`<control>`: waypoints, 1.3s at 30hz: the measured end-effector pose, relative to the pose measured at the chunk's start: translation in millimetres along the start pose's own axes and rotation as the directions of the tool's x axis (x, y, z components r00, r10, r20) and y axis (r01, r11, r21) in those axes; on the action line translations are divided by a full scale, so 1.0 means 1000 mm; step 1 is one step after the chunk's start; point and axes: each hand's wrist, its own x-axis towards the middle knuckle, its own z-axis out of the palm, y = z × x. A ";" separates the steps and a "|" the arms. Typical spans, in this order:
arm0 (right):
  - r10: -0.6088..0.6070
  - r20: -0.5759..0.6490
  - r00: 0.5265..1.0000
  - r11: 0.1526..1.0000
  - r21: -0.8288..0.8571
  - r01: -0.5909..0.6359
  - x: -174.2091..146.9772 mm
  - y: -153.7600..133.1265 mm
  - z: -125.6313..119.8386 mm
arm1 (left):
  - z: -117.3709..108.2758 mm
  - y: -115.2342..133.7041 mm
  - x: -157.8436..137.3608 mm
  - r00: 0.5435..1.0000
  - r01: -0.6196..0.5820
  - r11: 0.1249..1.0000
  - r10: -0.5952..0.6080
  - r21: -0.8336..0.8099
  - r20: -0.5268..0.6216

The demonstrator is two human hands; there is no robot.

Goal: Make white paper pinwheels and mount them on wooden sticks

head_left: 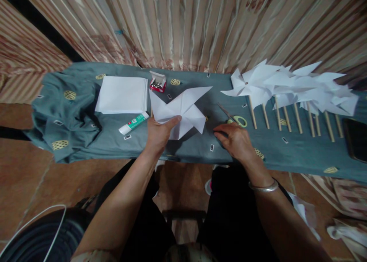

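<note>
A folded white paper pinwheel (187,111) is gripped by my left hand (162,131), its thumb on top of the paper and its other fingers hidden beneath. To the right, my right hand (234,141) hovers at or just over the cloth, apart from the pinwheel. Its fingertips are drawn together; whether something small is between them I cannot make out. Just beyond that hand lie scissors (239,120) with pale green handles, their blades pointing away to the left. Behind the left hand rests a green and white glue stick (133,123).
On the teal cloth-covered table (195,153) sit a stack of white paper (122,95) and an open red box of metal pins (158,81). Several finished pinwheels on sticks (286,86) overlap at the right, near a dark phone (355,139). A pleated curtain (183,25) hangs behind.
</note>
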 end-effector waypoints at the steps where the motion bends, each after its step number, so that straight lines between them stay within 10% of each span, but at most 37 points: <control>1: -0.022 0.002 1.000 1.000 -0.011 0.022 0.000 0.000 0.001 | 0.000 0.000 0.000 1.000 0.001 1.000 -0.001 0.002 0.005; 18: 0.114 -0.008 0.993 0.967 0.232 -0.110 0.014 0.014 0.019 | 0.000 0.001 0.000 1.000 0.008 1.000 -0.008 -0.003 -0.005; 39: -0.083 -0.036 0.996 0.994 -0.080 0.080 -0.004 -0.012 0.012 | 0.003 -0.003 -0.005 0.999 0.014 0.999 -0.015 0.030 0.035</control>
